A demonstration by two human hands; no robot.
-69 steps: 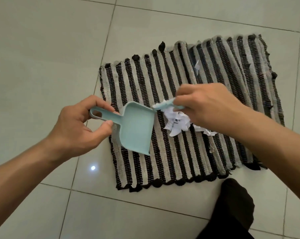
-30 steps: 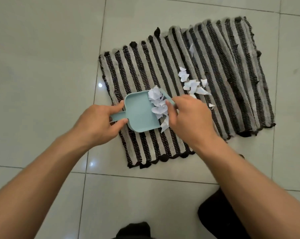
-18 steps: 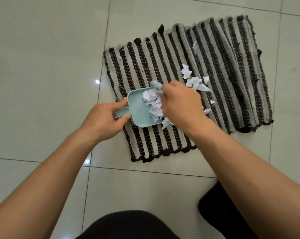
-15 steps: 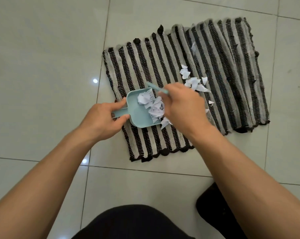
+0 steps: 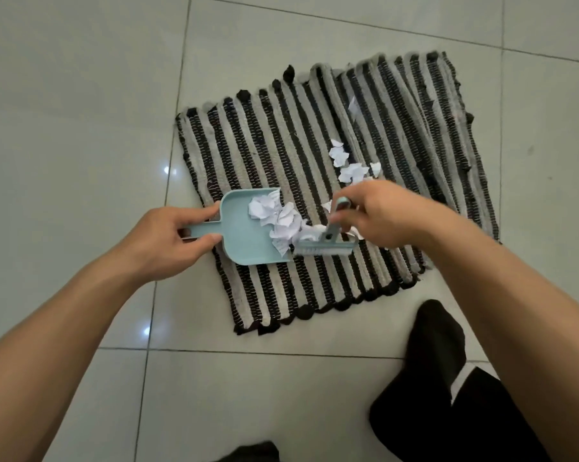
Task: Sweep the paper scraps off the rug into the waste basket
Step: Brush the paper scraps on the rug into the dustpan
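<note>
A black-and-white striped rug [image 5: 281, 135] lies on the tiled floor. My left hand [image 5: 168, 241] grips the handle of a light blue dustpan [image 5: 239, 228] resting on the rug's left part. White paper scraps [image 5: 274, 216] fill the pan's mouth. My right hand [image 5: 384, 215] holds a small light blue brush [image 5: 328, 243], its bristles down at the pan's lip. More scraps [image 5: 349, 168] lie on the rug beyond my right hand, and one lone scrap [image 5: 353, 106] sits farther back. No waste basket is in view.
Pale floor tiles [image 5: 64, 111] surround the rug on all sides. My foot in a black sock [image 5: 434, 335] stands just off the rug's near right corner, and a dark trouser leg [image 5: 448, 421] shows at the bottom right.
My right hand has drawn the brush back to the pan's lip, so the brush head now shows. More scraps sit in the pan than a second ago. The pan stays in place.
</note>
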